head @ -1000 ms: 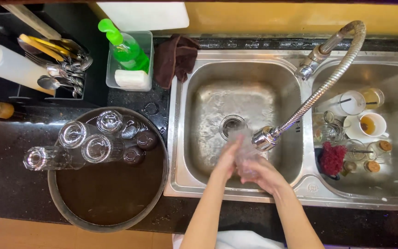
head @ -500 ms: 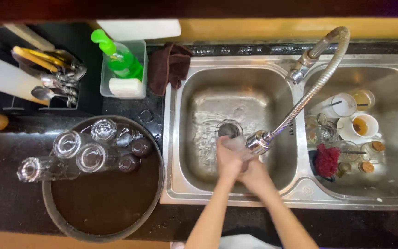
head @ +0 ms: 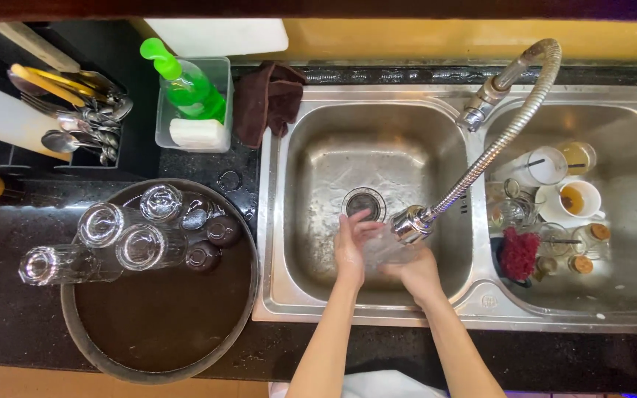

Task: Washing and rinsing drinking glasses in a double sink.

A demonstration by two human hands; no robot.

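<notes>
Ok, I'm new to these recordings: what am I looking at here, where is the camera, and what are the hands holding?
No machine here: a person works with two bare hands, filmed by a camera on their head looking straight down. The left hand and right hand together hold a clear glass over the left sink basin, under the head of a flexible metal tap hose. The right basin holds cups, small jars and a red scrubber. On the dark counter, a round tray carries upturned glasses. Behind it stand a green soap bottle, a cutlery rack and a brown cloth.
</notes>
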